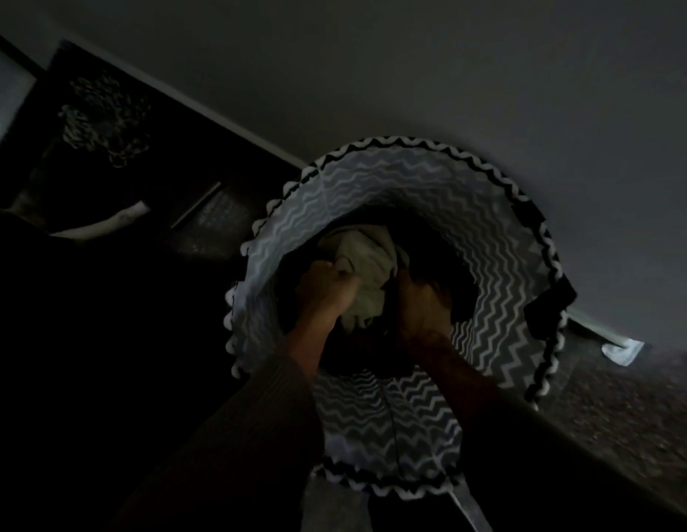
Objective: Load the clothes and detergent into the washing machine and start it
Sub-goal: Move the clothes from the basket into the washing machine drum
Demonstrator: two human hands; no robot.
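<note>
Clothes being gathered from the hamper; loading not yet begun.
The left grip (328,288) clenches a pale garment (368,263) inside the zigzag hamper (507,263). The right grip (416,305) is sunk in dark clothes (445,274) beside it, and the gloom hides whether it clasps them. No washing machine or detergent is in view, so loading, dosing and starting seemingly all remain.

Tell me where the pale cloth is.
Head view, centre: the pale cloth lies inside the zigzag hamper, gripped by the left hand, with the right hand beside it.
</note>
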